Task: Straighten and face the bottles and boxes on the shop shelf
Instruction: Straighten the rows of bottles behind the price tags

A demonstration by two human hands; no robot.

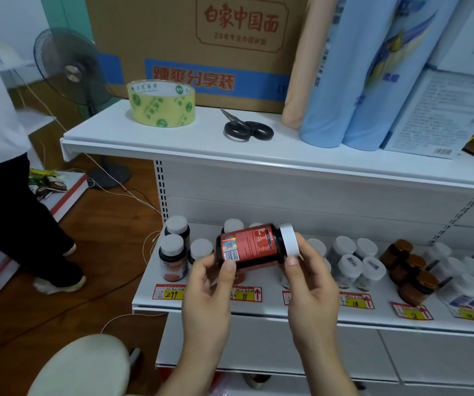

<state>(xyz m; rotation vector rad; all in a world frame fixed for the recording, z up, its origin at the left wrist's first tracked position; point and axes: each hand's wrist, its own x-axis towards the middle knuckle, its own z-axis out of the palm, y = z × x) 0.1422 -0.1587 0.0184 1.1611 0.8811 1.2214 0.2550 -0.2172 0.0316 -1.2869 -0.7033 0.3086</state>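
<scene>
Two hands hold one bottle (251, 246) sideways above the shelf (258, 308): left hand (210, 284) fingers (229, 267) pinch its base, right hand (310, 278) fingers grip the white cap. Its red back label with barcode faces up. Left of it, dark bottles (173, 252) stand upright; right of it, the clear jars (353, 264) look loosely grouped, so much facing seems left.

Red-label bottle off the shelf, lying sideways in mid-air

The dark bottle (251, 246) is tipped on its side above the lower shelf (258, 305), white cap (290, 240) pointing right, barcode and small print facing up. Behind it stand white-capped dark bottles (173, 257) at left, clear white-lidded jars (353, 265) in the middle, brown-lidded amber jars (411, 274) at right, all upright.
</scene>
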